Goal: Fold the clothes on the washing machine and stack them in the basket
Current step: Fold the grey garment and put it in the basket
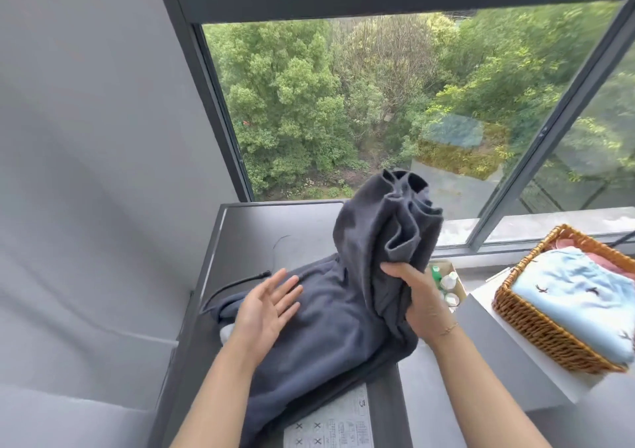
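Garment in hand: a dark grey, soft fleece garment [330, 317] lies spread across the top of the dark grey washing machine [251, 231], one end lifted and bunched into upright folds.
Right hand: the right hand [417, 296] grips that bunched end, fingers curled round the cloth, holding it up above the machine's right edge.
Left hand: the left hand [266, 306] hovers over the flat part of the garment, palm up, fingers spread and relaxed, holding nothing; whether it touches the cloth I cannot tell.
Basket: a woven brown wicker basket [536, 324] stands on a white ledge to the right, well apart from the garment.
Already done: a folded light blue cloth with small dark bird shapes [577, 293] lies on top in the basket, with something pink [608, 262] behind it.
Still left: judging by its loose shape, the grey garment is only partly folded and not yet stacked.
Other laundry: a bit of white cloth [226, 332] peeks out beneath the garment's left edge; what it is I cannot tell.
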`<state>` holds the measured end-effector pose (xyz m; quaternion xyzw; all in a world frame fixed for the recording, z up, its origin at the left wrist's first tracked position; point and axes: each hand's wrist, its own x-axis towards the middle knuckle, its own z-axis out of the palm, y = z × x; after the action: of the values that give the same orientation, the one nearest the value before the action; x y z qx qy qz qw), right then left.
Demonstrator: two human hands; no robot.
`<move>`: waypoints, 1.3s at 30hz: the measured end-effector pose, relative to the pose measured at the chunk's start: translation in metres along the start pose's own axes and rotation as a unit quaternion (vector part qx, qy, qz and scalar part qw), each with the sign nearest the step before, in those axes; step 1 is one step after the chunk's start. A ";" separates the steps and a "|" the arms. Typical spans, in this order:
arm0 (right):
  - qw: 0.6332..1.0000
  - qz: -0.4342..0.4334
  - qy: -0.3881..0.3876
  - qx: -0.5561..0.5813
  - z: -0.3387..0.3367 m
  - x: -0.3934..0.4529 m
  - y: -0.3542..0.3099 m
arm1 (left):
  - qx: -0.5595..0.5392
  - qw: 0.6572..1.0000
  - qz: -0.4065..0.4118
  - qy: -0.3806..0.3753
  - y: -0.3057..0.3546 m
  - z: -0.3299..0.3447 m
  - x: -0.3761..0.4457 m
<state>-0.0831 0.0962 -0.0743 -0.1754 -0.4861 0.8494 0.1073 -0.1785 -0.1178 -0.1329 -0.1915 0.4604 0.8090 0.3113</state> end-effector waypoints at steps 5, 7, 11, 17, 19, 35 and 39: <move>0.888 0.062 -0.252 -0.380 0.045 -0.032 0.057 | -0.102 0.995 -0.006 -0.008 0.021 -0.059 -0.023; 0.858 0.104 -0.278 -0.418 0.049 -0.041 0.092 | -0.062 0.998 -0.018 0.016 0.020 -0.068 -0.031; 0.864 0.093 -0.230 -0.438 0.049 -0.051 0.123 | 0.031 0.997 -0.076 -0.007 0.020 -0.077 -0.045; 0.857 -0.064 -0.174 -0.482 0.058 -0.070 0.148 | 0.167 0.983 0.060 0.043 0.028 -0.084 -0.038; 0.892 -0.102 -0.116 -0.425 0.056 -0.079 0.160 | 0.148 0.985 0.082 0.024 0.041 -0.088 -0.039; 0.699 -0.174 -0.059 -0.691 0.052 -0.096 0.230 | 0.515 0.848 0.116 0.047 0.035 -0.143 0.032; 0.746 -0.216 -0.004 -0.630 0.047 -0.093 0.227 | 0.476 0.876 0.071 0.018 0.043 -0.135 0.019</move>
<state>-0.0192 -0.0881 -0.2308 -0.0897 -0.9362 0.3046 0.1506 -0.2182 -0.2449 -0.1852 -0.0017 0.8080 0.5082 0.2981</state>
